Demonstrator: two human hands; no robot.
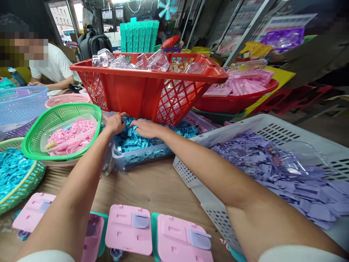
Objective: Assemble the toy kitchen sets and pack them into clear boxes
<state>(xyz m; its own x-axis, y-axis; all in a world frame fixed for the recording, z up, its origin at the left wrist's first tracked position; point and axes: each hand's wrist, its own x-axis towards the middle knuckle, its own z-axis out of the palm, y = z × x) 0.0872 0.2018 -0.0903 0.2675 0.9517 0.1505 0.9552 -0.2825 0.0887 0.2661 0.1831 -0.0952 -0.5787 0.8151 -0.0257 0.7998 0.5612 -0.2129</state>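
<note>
Just left of the clear bin (pixel 141 153) sits the green basket (pixel 29 135), and at the bin's left end our left hand (pixel 116 123) dips with bent fingers, though we cannot tell whether they pinch anything. Mid-bin, our right hand (pixel 145 128) reaches with loosely spread fingers over the blue pieces (pixel 132 141) inside, its grip equally unclear; we would do well to sift lightly with fingertips, lifting our right forearm clear of the grey crate (pixel 263 125) right of the bin.
</note>
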